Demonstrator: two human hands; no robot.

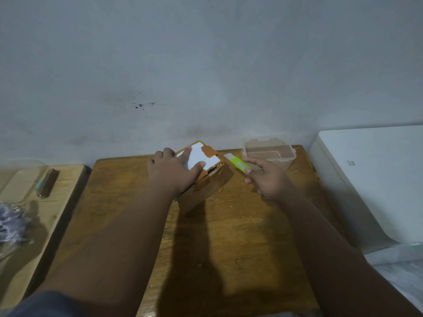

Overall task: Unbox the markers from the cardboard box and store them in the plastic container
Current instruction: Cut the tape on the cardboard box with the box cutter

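A brown cardboard box (201,179) with a white label and brown tape stands on the wooden table (240,236), near the wall. My left hand (174,172) lies flat on its top, fingers spread over the label. My right hand (267,177) hovers just right of the box, fingers loosely extended, its fingertips at a lime-green utility knife (238,164) that lies on the table; whether they touch it I cannot tell. A clear plastic container (267,152) sits at the table's far right corner. No markers are visible.
A second, paler table (34,202) on the left holds a dark stick-like object (47,183) and a bluish crumpled bundle (11,223). A white appliance-like surface (377,179) stands at the right. The grey wall (206,76) closes off the back.
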